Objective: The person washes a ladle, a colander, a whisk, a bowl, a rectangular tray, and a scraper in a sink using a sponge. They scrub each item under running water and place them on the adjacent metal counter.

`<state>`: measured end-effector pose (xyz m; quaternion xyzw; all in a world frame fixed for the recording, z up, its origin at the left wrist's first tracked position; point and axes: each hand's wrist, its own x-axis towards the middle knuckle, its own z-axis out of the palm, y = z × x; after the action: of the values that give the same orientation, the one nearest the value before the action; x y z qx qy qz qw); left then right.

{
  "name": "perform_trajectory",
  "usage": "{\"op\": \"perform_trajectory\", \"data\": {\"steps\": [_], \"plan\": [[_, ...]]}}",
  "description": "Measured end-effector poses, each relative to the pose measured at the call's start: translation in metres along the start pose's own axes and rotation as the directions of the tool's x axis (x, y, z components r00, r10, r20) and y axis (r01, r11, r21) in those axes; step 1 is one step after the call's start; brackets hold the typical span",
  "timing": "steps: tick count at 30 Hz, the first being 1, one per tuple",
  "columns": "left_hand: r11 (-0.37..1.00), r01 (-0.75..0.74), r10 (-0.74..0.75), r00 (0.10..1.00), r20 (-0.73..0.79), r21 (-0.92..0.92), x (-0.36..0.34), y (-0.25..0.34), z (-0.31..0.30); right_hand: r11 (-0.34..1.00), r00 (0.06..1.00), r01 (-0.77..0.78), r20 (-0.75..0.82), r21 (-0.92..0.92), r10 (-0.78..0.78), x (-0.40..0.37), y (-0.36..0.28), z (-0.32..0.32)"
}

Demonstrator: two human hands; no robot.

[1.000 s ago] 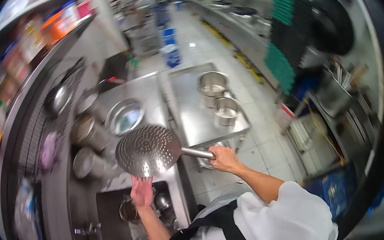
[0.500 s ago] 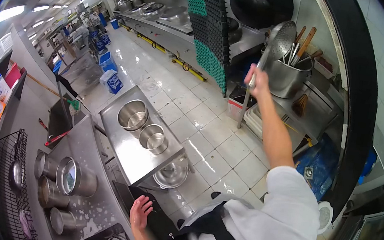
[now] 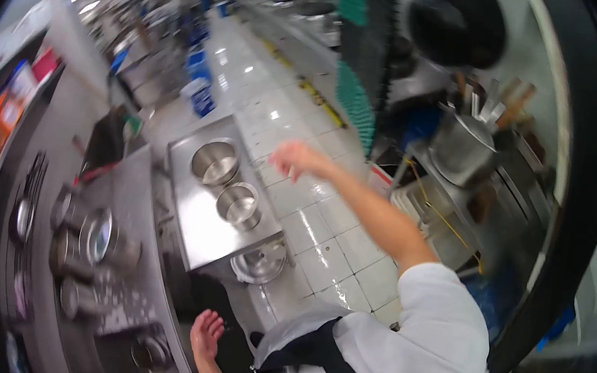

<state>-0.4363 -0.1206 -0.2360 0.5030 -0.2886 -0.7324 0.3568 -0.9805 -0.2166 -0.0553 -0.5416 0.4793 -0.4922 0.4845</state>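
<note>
My right hand (image 3: 297, 160), slightly blurred, reaches out over the floor beside a steel table (image 3: 196, 245). It holds nothing, and its fingers hang loosely apart. Nearest to it on the table stand two steel pots, the farther pot (image 3: 214, 162) and the nearer pot (image 3: 239, 207). Low in front of my body is my left hand (image 3: 207, 333), with its fingers spread a little and nothing in them. At right, a large steel pot (image 3: 460, 157) holds several utensils with wooden handles (image 3: 518, 105). The perforated skimmer cannot be made out.
Several steel pots (image 3: 105, 238) stand on the wet counter (image 3: 132, 193) at left. A metal basin (image 3: 260, 263) sits below the table. Black and green mats (image 3: 360, 68) stand upright before a black wok (image 3: 456, 28). The tiled floor (image 3: 309, 250) looks wet.
My right hand has let go of the perforated skimmer and swung left, away from the utensil pot toward the steel table. The view has turned somewhat. My left hand stays low.
</note>
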Motion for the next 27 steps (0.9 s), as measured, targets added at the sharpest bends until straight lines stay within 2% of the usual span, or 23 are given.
{"op": "perform_trajectory", "data": {"steps": [1, 2, 4, 6, 7, 8, 9, 10, 11, 12, 14, 15, 16, 17, 18, 19, 20, 21, 22, 23, 25, 26, 27], "plan": [[1.000, 0.002, -0.002, 0.999, -0.032, -0.007, -0.006, 0.001, 0.003, 0.979, 0.980, -0.172, 0.079, -0.110, 0.181, 0.009, 0.030, 0.054], [0.999, -0.003, 0.000, 0.996, -0.095, -0.033, -0.013, 0.007, 0.006, 0.972, 0.946, -0.169, 0.250, -0.162, 0.206, 0.014, 0.063, 0.104], [0.998, -0.054, 0.047, 0.986, -0.160, -0.037, -0.026, 0.019, 0.000, 0.879, 0.757, -0.245, 0.485, -0.410, 0.437, 0.018, 0.094, 0.209], [0.985, -0.153, 0.129, 0.961, -0.245, -0.082, -0.040, 0.022, -0.025, 0.902, 0.543, 0.181, 0.804, -0.393, 0.241, 0.020, 0.105, 0.294], [0.975, -0.201, 0.163, 0.937, -0.308, -0.097, -0.047, 0.022, -0.040, 0.895, 0.414, 0.245, 0.875, -0.372, 0.251, 0.026, 0.073, 0.328], [0.966, -0.240, 0.192, 0.916, -0.352, -0.099, -0.051, 0.021, -0.056, 0.893, 0.353, 0.287, 0.905, -0.348, 0.239, 0.042, 0.063, 0.358], [0.955, -0.273, 0.203, 0.889, -0.411, -0.119, -0.059, 0.019, -0.077, 0.899, 0.397, 0.418, 0.916, -0.134, -0.048, 0.056, 0.055, 0.388], [0.943, -0.304, 0.212, 0.860, -0.464, -0.133, -0.066, 0.016, -0.098, 0.945, 0.481, 0.291, 0.877, -0.147, -0.012, 0.073, 0.047, 0.415], [0.913, -0.373, 0.246, 0.823, -0.512, -0.162, -0.072, 0.016, -0.118, 0.919, 0.510, 0.306, 0.858, -0.251, 0.064, 0.099, 0.026, 0.437], [0.881, -0.438, 0.272, 0.781, -0.563, -0.182, -0.080, 0.016, -0.141, 0.886, 0.561, 0.419, 0.824, -0.198, -0.081, 0.132, 0.022, 0.459], [0.786, -0.557, 0.315, 0.733, -0.604, -0.266, -0.092, 0.021, -0.201, 0.915, 0.595, 0.398, 0.779, -0.072, -0.198, 0.193, -0.004, 0.499], [0.743, -0.612, 0.319, 0.680, -0.660, -0.270, -0.096, 0.024, -0.242, 0.877, 0.631, 0.459, 0.747, -0.143, -0.208, 0.242, 0.002, 0.520], [0.704, -0.660, 0.327, 0.628, -0.706, -0.261, -0.095, 0.032, -0.285, 0.739, 0.630, 0.638, 0.698, -0.216, -0.339, 0.294, 0.015, 0.534], [0.713, -0.651, 0.260, 0.592, -0.763, -0.261, -0.097, 0.048, -0.326, 0.673, 0.662, 0.665, 0.674, -0.325, -0.329, 0.342, 0.029, 0.545], [0.700, -0.678, 0.242, 0.518, -0.820, -0.222, -0.099, 0.067, -0.364, 0.583, 0.677, 0.664, 0.707, -0.467, -0.205, 0.370, 0.027, 0.552], [0.721, -0.669, 0.163, 0.420, -0.893, -0.182, -0.098, 0.092, -0.398, 0.416, 0.648, 0.722, 0.750, -0.553, -0.128, 0.405, 0.042, 0.552], [0.739, -0.661, 0.170, 0.368, -0.914, -0.129, -0.097, 0.113, -0.434, 0.299, 0.705, 0.645, 0.699, -0.703, 0.122, 0.422, 0.047, 0.559], [0.735, -0.668, 0.141, 0.320, -0.937, -0.117, -0.093, 0.131, -0.470, 0.168, 0.726, 0.633, 0.655, -0.756, 0.211, 0.433, 0.064, 0.560], [0.733, -0.672, 0.114, 0.274, -0.955, -0.105, -0.085, 0.144, -0.502, 0.099, 0.724, 0.544, 0.526, -0.833, 0.447, 0.441, 0.076, 0.566], [0.715, -0.694, 0.136, 0.249, -0.959, -0.079, -0.076, 0.150, -0.525, 0.058, 0.709, 0.493, 0.440, -0.868, 0.551, 0.447, 0.091, 0.568], [0.676, -0.736, 0.173, 0.200, -0.964, -0.032, -0.056, 0.148, -0.554, 0.080, 0.712, 0.389, 0.354, -0.918, 0.606, 0.462, 0.120, 0.564], [0.833, -0.550, 0.261, 0.277, -0.925, 0.070, -0.044, 0.130, -0.561, 0.113, 0.732, 0.334, 0.332, -0.936, 0.595, 0.468, 0.132, 0.558], [0.918, -0.343, 0.330, 0.372, -0.868, 0.202, -0.028, 0.104, -0.565, 0.150, 0.743, 0.291, 0.322, -0.945, 0.587, 0.473, 0.140, 0.554]]}}
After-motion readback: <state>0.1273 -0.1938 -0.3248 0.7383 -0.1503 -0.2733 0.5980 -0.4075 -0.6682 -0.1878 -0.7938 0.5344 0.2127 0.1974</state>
